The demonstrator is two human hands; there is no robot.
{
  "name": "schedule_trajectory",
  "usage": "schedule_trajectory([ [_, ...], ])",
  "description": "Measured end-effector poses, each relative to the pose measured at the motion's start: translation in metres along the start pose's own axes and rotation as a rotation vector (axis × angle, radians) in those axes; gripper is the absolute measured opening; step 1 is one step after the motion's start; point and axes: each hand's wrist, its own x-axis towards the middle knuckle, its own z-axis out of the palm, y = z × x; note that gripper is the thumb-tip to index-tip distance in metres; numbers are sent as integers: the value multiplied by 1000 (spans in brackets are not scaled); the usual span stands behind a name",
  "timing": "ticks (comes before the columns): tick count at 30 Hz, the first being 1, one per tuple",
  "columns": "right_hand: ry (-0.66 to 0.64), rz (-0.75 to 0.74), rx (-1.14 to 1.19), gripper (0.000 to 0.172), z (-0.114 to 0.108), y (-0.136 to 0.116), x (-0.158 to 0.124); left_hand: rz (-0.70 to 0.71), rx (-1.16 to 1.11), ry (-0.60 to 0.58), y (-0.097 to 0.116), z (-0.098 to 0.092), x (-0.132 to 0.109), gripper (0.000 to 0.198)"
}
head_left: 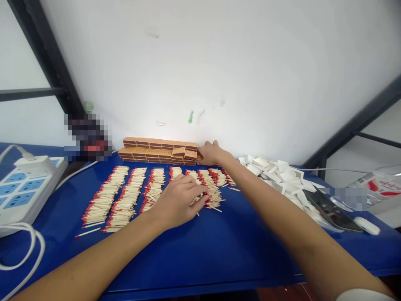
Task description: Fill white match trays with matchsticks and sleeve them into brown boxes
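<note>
Matches (pixel 125 204) lie in rows, probably for easy reach, beneath the loosely curled left hand (pixel 180 198); the right hand (pixel 211 153) bends beside stacked matchboxes (pixel 150 153), both grips too hidden to tell.

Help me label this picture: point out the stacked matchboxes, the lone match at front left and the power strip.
Stacked matchboxes (pixel 153 152): head view, top of the front row.
Lone match (pixel 89 232): head view, middle of its pale stick.
Power strip (pixel 20 200): head view, a blue socket panel.

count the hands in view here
2: the left hand is on or just over the middle rows of matches, and the right hand is at the right end of the stacked matchboxes. Some fingers are partly hidden.
</note>
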Motion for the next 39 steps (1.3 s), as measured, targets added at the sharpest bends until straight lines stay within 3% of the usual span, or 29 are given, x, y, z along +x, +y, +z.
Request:
schedule_trajectory([
  [5,-11,60,26,31,-3,-2,-2,-4,5,-8,0,0,-1,15],
  [10,135,203,55,42,-30,18,-7,-4,-4,-12,0,1,-1,15],
  [13,230,222,116,50,-48,16,-9,-6,-8,-14,-1,2,-1,15],
  [17,303,101,408,50,-65,-21,-8,-11,-9,-19,0,1,-1,16],
  [20,337,-11,381,53,-72,-65,3,-11,-2,-23,0,1,-2,17],
  [23,252,-42,168,55,-72,-101,24,-12,10,-20,0,2,-1,18],
  [26,236,-10,103,54,-69,-115,42,-14,23,1,0,1,0,20],
  [29,276,2,70,44,-68,-108,44,-8,34,34,1,0,0,22],
  [35,272,-211,79,26,-60,-93,29,19,30,50,4,1,1,18],
  [39,310,-176,89,20,-51,-98,33,14,34,41,3,-1,2,19],
])
